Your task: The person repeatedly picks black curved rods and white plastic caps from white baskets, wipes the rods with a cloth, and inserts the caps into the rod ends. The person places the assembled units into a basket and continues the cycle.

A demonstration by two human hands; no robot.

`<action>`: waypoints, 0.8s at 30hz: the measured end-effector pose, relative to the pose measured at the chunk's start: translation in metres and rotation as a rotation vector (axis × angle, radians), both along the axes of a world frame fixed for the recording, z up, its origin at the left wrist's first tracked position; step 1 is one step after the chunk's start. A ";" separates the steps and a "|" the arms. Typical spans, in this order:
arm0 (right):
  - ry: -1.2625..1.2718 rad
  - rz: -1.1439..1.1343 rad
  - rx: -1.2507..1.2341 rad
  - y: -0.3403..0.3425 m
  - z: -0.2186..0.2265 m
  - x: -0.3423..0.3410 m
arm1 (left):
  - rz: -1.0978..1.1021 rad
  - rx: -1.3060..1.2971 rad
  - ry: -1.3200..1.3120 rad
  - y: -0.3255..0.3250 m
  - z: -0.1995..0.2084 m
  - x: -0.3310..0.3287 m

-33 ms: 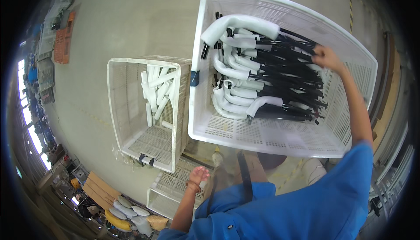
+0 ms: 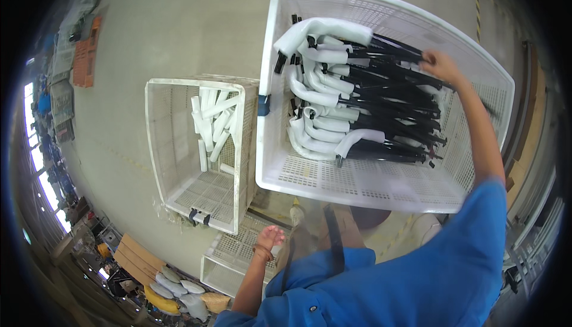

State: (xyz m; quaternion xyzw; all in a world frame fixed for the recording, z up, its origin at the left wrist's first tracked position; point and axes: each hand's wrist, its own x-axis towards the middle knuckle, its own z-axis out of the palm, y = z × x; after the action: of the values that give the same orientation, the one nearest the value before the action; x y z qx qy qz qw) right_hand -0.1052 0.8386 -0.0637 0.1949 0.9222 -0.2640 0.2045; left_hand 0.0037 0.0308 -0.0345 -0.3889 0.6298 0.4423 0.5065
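My right hand [image 2: 440, 67] is closed around the black end of a bent tube at the far side of a big white crate. White foam padding [image 2: 325, 27] wraps the tube's curved left part, which lies on top of the pile. Several more black tubes [image 2: 387, 111] with white foam on their bends are stacked beneath and nearer to me. My left hand [image 2: 271, 236] hangs low before my body, left of the big crate. Its fingers are loosely curled but apart, and it holds nothing.
The big white crate [image 2: 333, 191] has perforated walls. Left of it, a smaller whitish crate [image 2: 154, 142] lies with several short white foam tubes [image 2: 208, 125] inside. Another crate [image 2: 221, 276] sits below that. Flattened cardboard [image 2: 136, 260] and bags [image 2: 179, 290] lie at lower left.
My right hand has shifted a little farther away and to the left. The padded tube in it has slid slightly left. My left hand stays nearly still.
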 end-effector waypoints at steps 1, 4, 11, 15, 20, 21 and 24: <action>0.049 -0.127 0.084 0.003 -0.019 -0.011 | -0.036 -0.002 0.007 -0.001 -0.002 -0.002; -0.077 0.110 0.330 -0.037 -0.077 -0.028 | 0.038 -0.040 0.074 -0.005 0.008 -0.003; -0.232 0.246 -0.020 -0.240 -0.181 0.062 | -0.690 -0.356 0.832 0.043 -0.004 -0.049; -0.279 0.313 0.150 -0.294 -0.210 0.135 | -0.883 -0.382 1.149 0.115 -0.042 -0.142; -0.340 0.194 0.279 -0.297 -0.258 0.146 | -0.905 -0.429 0.911 0.167 -0.104 -0.206; -0.376 0.234 0.284 -0.292 -0.264 0.143 | -0.910 -0.492 1.048 0.167 -0.109 -0.204; -0.407 0.348 0.273 -0.285 -0.270 0.127 | -0.922 -0.545 1.010 0.159 -0.116 -0.198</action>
State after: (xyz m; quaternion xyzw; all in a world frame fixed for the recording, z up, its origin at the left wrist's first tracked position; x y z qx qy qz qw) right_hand 0.0220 0.5532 -0.3335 0.1085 0.9089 -0.0539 0.3990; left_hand -0.1948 0.1898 -0.1507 0.0544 0.9735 0.1374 0.1744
